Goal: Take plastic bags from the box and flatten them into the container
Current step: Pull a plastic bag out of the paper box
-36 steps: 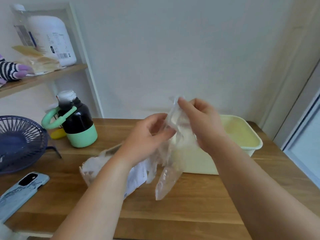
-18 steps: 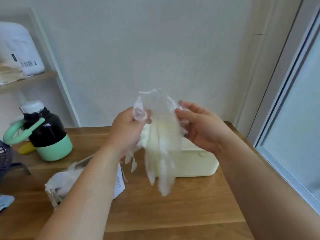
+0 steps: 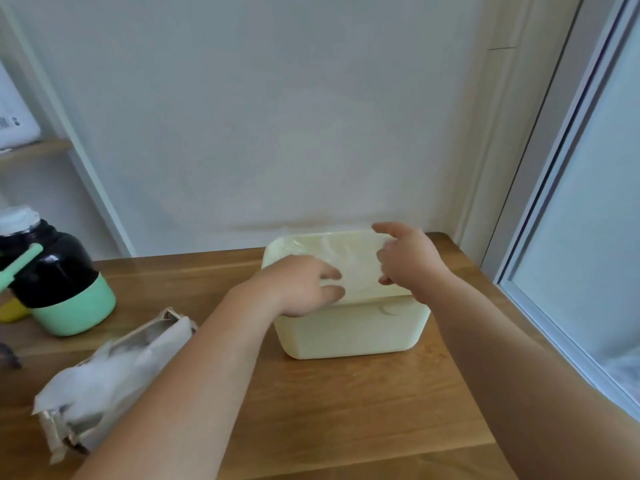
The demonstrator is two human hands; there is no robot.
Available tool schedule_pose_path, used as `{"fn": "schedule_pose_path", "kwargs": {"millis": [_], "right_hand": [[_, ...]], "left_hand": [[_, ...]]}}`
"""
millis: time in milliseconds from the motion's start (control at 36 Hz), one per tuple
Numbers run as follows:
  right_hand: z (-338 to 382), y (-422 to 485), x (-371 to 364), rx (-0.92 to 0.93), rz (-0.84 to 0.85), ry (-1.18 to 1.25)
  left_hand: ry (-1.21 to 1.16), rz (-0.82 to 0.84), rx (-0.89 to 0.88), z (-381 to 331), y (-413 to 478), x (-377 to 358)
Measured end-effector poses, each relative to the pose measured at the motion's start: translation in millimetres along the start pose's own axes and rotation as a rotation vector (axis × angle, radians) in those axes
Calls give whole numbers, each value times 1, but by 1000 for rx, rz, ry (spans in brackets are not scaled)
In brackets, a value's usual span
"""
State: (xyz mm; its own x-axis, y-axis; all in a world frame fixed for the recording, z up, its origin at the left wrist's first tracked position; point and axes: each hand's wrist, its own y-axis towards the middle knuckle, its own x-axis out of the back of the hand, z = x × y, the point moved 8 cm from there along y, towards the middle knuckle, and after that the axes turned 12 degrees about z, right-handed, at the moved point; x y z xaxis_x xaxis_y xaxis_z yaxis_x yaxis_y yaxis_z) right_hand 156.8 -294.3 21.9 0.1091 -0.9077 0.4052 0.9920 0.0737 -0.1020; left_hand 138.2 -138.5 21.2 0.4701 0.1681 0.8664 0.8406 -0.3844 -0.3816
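Clear plastic bag (image 3: 349, 261) across cream container (image 3: 346, 337), left hand (image 3: 301, 285) and right hand (image 3: 408, 259) pinching it (box (image 3: 114, 375) holds more)

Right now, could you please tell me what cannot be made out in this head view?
Inside of the container: covered by the plastic bag, the left hand and the right hand, so its contents cannot be told.
Both hands: blur hides whether they pinch or press the bag.
Box: its lower right part is hidden by the left forearm, and its print is blurred.
Bottle: cut off by the left edge.
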Motion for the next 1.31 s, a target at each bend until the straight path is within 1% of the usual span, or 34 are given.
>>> {"fn": "schedule_pose_path", "kwargs": {"millis": [28, 111, 167, 250, 306, 361, 444, 528, 583, 667, 750, 806, 889, 972, 1083, 1167, 1306], "right_hand": [[0, 1, 2, -5, 8, -69], [-2, 7, 7, -62, 34, -382], [-5, 12, 3, -118, 127, -573], [-14, 15, -4, -212, 285, -672], [-19, 15, -8, -282, 368, -794], [-24, 15, -12, -368, 437, -931], [-30, 17, -17, -451, 521, -1046], [-33, 22, -19, -439, 500, -1093], [-31, 27, -15, -405, 403, -1112], [-11, 23, 1, -317, 197, -1082], [15, 8, 17, -204, 8, -997], [29, 0, 20, -117, -80, -912], [43, -13, 14, 26, -146, -737], [61, -30, -11, 201, -128, -565], [76, -43, -60, 336, -47, -353], [80, -47, -106, 384, 57, -210], [75, -45, -180, 377, 247, -194]], "left_hand": [[-5, 64, 30, 1, 7, -5], [2, 143, 86, 4, 21, -6], [30, 193, 102, 6, 29, -7], [96, 288, 133, 9, 39, -13], [138, 337, 152, 11, 45, -19], [155, 371, 168, 14, 49, -26], [166, 392, 177, 16, 53, -32], [145, 353, 162, 15, 55, -30], [95, 263, 141, 16, 54, -22], [-6, 83, 97, 20, 47, -5], [-60, -110, 36, 21, 31, 12], [-102, -254, 7, 24, 14, 23], [-174, -431, -26, 32, -11, 35], [-234, -539, -26, 48, -45, 42], [-224, -608, 41, 74, -91, 43], [-215, -570, 147, 100, -115, 33], [-152, -479, 367, 145, -139, 11]]}}
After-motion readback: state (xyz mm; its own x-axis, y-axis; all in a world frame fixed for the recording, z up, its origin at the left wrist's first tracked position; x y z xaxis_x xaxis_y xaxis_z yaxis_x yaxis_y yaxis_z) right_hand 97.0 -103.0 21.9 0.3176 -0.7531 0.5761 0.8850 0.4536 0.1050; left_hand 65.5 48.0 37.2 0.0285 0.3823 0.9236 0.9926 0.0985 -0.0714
